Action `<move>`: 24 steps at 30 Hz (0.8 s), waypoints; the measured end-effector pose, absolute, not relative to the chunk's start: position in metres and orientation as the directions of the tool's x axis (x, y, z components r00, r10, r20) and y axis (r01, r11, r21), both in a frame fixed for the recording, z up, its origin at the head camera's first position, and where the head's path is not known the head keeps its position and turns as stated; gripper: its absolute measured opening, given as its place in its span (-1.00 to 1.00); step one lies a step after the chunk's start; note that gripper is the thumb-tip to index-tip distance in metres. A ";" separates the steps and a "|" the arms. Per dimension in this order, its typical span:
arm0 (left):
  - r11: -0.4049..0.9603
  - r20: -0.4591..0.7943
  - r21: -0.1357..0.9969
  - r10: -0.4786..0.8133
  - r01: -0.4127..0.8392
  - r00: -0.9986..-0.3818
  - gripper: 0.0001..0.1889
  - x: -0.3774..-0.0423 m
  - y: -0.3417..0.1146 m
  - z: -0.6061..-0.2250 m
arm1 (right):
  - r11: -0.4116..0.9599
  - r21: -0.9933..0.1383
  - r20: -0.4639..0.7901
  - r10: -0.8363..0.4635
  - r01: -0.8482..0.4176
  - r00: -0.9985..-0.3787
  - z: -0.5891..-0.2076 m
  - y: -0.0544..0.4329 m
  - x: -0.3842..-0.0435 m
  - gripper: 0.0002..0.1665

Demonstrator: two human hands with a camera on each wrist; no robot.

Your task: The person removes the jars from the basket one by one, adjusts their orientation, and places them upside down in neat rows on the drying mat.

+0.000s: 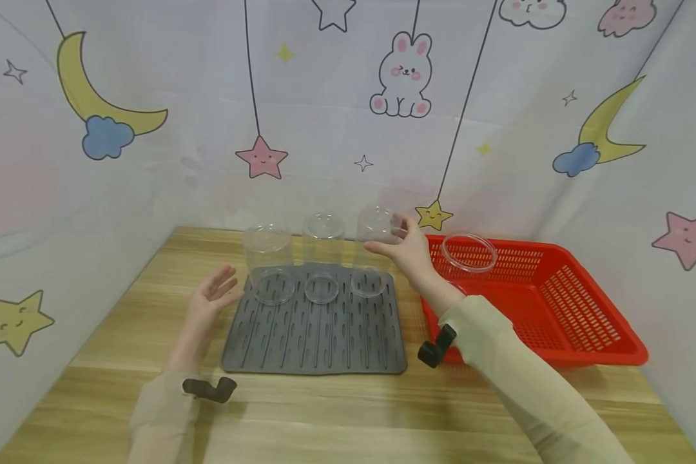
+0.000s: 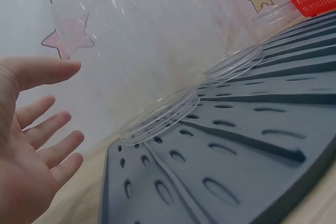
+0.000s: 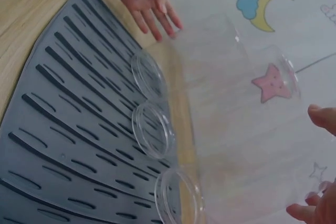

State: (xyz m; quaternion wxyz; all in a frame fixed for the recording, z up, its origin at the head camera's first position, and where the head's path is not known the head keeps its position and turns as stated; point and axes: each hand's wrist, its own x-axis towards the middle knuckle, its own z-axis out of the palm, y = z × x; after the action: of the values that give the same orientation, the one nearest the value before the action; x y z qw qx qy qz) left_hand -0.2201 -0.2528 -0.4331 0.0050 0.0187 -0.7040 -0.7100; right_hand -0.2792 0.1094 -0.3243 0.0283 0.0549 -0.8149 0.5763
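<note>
Three clear plastic jars stand in a row on a grey ridged drying mat (image 1: pixel 316 341): the left jar (image 1: pixel 269 258), the middle jar (image 1: pixel 323 254) and the right jar (image 1: pixel 371 258). Beside the right jar's upper part is my right hand (image 1: pixel 408 248), thumb and fingers spread apart; contact with the clear wall is hard to make out. Left of the left jar, my left hand (image 1: pixel 211 296) is raised, its fingers loosely extended and holding nothing. In the left wrist view a gap shows between that hand (image 2: pixel 37 140) and the jar.
A red plastic basket (image 1: pixel 562 254) with slotted sides stands to the right of the mat. Inside its back left corner shows the round clear rim (image 1: pixel 470 252) of another container. A wooden tabletop (image 1: pixel 301 419) lies beneath, and a cartoon-printed curtain (image 1: pixel 336 116) hangs behind.
</note>
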 end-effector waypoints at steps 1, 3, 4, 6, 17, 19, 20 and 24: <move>-0.019 -0.022 1.000 -0.032 -0.021 -0.999 -0.22 -0.221 -0.253 -0.435 | 0.334 -0.936 0.101 -0.055 -0.114 -0.993 -0.325 0.110 -0.280 0.06; -0.041 -0.021 0.999 -0.026 -0.020 -0.999 -0.22 -0.221 -0.253 -0.438 | 0.339 -0.935 0.087 -0.053 -0.100 -0.995 -0.327 0.110 -0.281 0.07; -0.044 -0.019 0.999 -0.021 -0.018 -1.000 -0.22 -0.222 -0.253 -0.440 | 0.341 -0.935 0.083 -0.053 -0.096 -0.995 -0.327 0.111 -0.282 0.07; -0.055 -0.016 0.998 -0.015 -0.015 -1.000 -0.21 -0.222 -0.254 -0.442 | 0.341 -0.936 0.076 -0.053 -0.089 -0.996 -0.329 0.111 -0.283 0.08; -0.064 -0.033 0.997 -0.007 -0.032 -0.999 -0.21 -0.223 -0.253 -0.450 | 0.382 -0.920 0.063 -0.085 -0.091 -0.994 -0.337 0.108 -0.282 0.08; -0.065 -0.034 0.997 -0.003 -0.034 -0.999 -0.21 -0.223 -0.253 -0.450 | 0.390 -0.916 0.066 -0.090 -0.096 -0.994 -0.339 0.108 -0.282 0.08; -0.068 -0.033 0.997 -0.001 -0.033 -0.999 -0.21 -0.223 -0.253 -0.451 | 0.391 -0.915 0.067 -0.091 -0.097 -0.994 -0.339 0.108 -0.282 0.08; -0.079 -0.030 0.996 0.003 -0.030 -1.000 -0.21 -0.222 -0.252 -0.451 | 0.391 -0.915 0.066 -0.098 -0.099 -0.993 -0.339 0.108 -0.281 0.07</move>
State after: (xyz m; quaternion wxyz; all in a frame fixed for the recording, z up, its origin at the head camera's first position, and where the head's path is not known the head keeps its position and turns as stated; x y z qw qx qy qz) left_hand -0.2225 -0.2520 -0.4509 -0.0112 0.0101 -0.6785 -0.7344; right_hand -0.2808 0.1083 -0.3392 0.0004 0.0591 -0.8339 0.5487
